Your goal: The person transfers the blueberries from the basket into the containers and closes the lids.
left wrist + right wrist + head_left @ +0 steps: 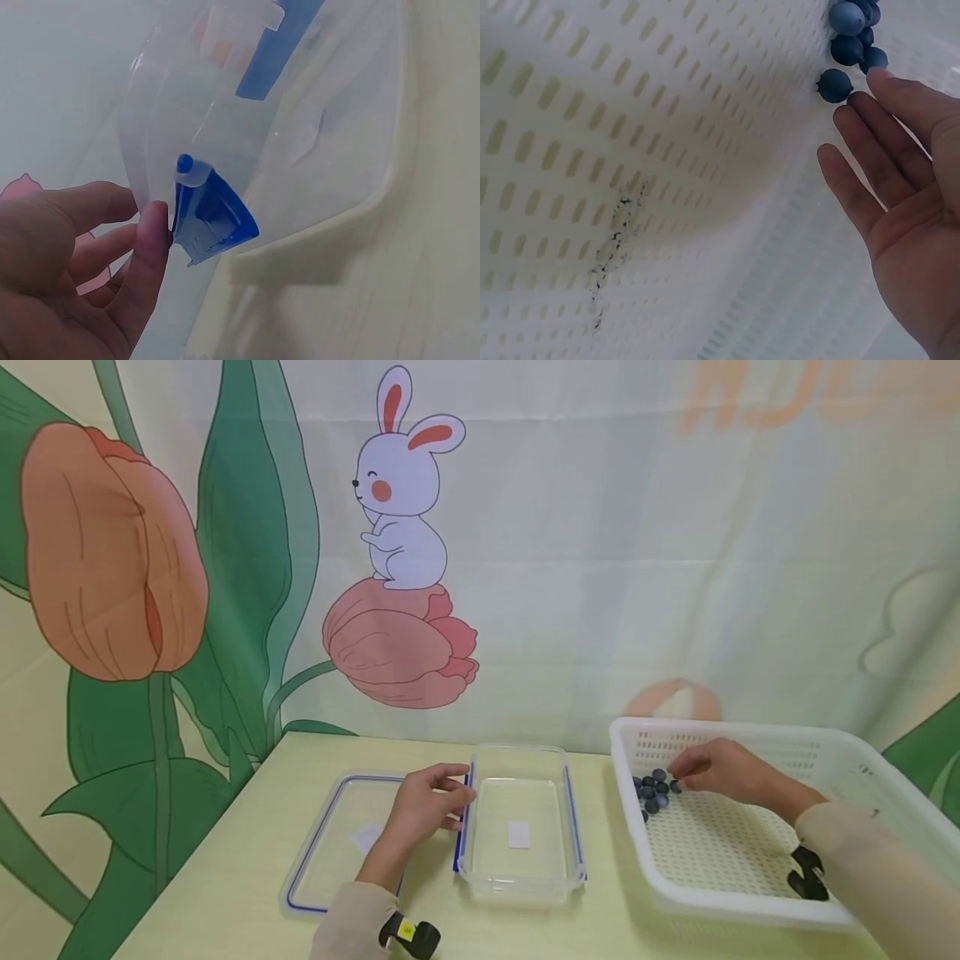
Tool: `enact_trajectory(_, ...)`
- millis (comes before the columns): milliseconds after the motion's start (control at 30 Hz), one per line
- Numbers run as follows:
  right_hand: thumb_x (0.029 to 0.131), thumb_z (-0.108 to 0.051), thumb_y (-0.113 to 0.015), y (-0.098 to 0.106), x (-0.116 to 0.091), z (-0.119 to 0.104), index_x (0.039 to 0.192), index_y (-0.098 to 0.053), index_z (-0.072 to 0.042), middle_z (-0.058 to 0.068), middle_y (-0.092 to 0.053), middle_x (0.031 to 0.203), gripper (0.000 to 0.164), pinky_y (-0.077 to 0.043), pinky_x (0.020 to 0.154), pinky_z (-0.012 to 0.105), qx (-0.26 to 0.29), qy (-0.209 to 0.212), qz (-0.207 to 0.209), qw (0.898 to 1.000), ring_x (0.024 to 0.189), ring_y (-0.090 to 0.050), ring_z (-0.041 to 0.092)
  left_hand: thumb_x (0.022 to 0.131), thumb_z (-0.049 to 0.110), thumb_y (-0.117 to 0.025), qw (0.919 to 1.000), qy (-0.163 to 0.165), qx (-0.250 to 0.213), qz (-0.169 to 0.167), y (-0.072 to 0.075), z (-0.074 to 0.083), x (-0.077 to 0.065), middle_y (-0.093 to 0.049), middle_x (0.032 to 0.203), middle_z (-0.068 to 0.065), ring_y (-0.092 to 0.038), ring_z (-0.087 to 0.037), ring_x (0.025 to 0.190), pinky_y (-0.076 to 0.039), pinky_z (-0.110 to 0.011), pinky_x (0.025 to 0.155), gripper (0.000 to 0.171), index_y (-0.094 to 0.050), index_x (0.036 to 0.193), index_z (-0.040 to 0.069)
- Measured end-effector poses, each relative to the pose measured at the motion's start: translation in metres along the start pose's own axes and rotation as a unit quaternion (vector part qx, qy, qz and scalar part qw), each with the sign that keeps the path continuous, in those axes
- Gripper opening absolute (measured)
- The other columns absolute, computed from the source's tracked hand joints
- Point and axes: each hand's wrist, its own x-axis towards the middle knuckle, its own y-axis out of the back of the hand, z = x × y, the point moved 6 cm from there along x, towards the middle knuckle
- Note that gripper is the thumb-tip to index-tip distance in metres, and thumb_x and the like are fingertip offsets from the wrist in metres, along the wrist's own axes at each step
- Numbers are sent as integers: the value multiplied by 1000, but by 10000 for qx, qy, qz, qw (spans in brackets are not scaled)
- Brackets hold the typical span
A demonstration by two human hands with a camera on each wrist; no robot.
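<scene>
On the table stands a clear plastic food container (536, 860) with blue side clips; a blue clip (214, 217) hangs folded down in the left wrist view. My left hand (431, 806) pinches the container's left rim, thumb beside this clip. Inside a white perforated basket (720, 852), my right hand (723, 768) reaches down to a cluster of blueberries (651, 792) by the left wall. In the right wrist view its fingers are nearly straight, with fingertips right at one blueberry (834, 86) at the cluster's near end.
A clear lid (311, 868) with a blue seal lies left of the container, partly behind the left forearm. The basket stands to the container's right on the pale yellow table (225, 868). Behind hangs a printed curtain (540, 568) with tulips and a rabbit.
</scene>
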Motion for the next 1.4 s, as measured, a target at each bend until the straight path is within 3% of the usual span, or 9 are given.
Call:
enact_trajectory(400, 91, -2, -80, -4, 1, 1, 103, -80, 1, 7, -77, 98, 12, -59, 72, 35, -645, -12, -172, 9978, 87, -69, 18, 95, 8, -80, 9999, 99, 5, 32, 0, 0, -1, -69, 104, -12, -71, -23, 82, -64, -31, 65, 44, -69, 138, 6)
enact_trajectory(700, 90, -1, -81, -3, -1, -5, 97, -77, -3, 1, -73, 93, 9, -60, 72, 37, -790, 48, -259, 9965, 85, -69, 18, 95, 9, -81, 9999, 94, -51, 49, 3, 0, -1, -69, 104, -11, -72, -23, 83, -65, -31, 66, 44, -69, 137, 5)
enact_trajectory(1067, 96, -9, -78, 26, -12, -29, 108, -76, -1, 1, -75, 98, 15, -60, 73, 36, -776, 111, 436, 9960, 89, -71, 20, 94, 9, -82, 9997, 103, -228, -42, 2, 0, 0, -68, 104, -12, -72, -22, 84, -65, -31, 67, 43, -70, 136, 5)
enact_trajectory(1400, 101, -20, -76, 59, -30, -73, 118, -73, 0, 11, -77, 106, 26, -58, 85, 59, -759, -155, 1528, 9852, 105, -71, 40, 94, 8, -82, 9992, 208, -331, -22, 1, -2, 0, -69, 106, -12, -73, -22, 87, -65, -31, 69, 43, -70, 136, 6)
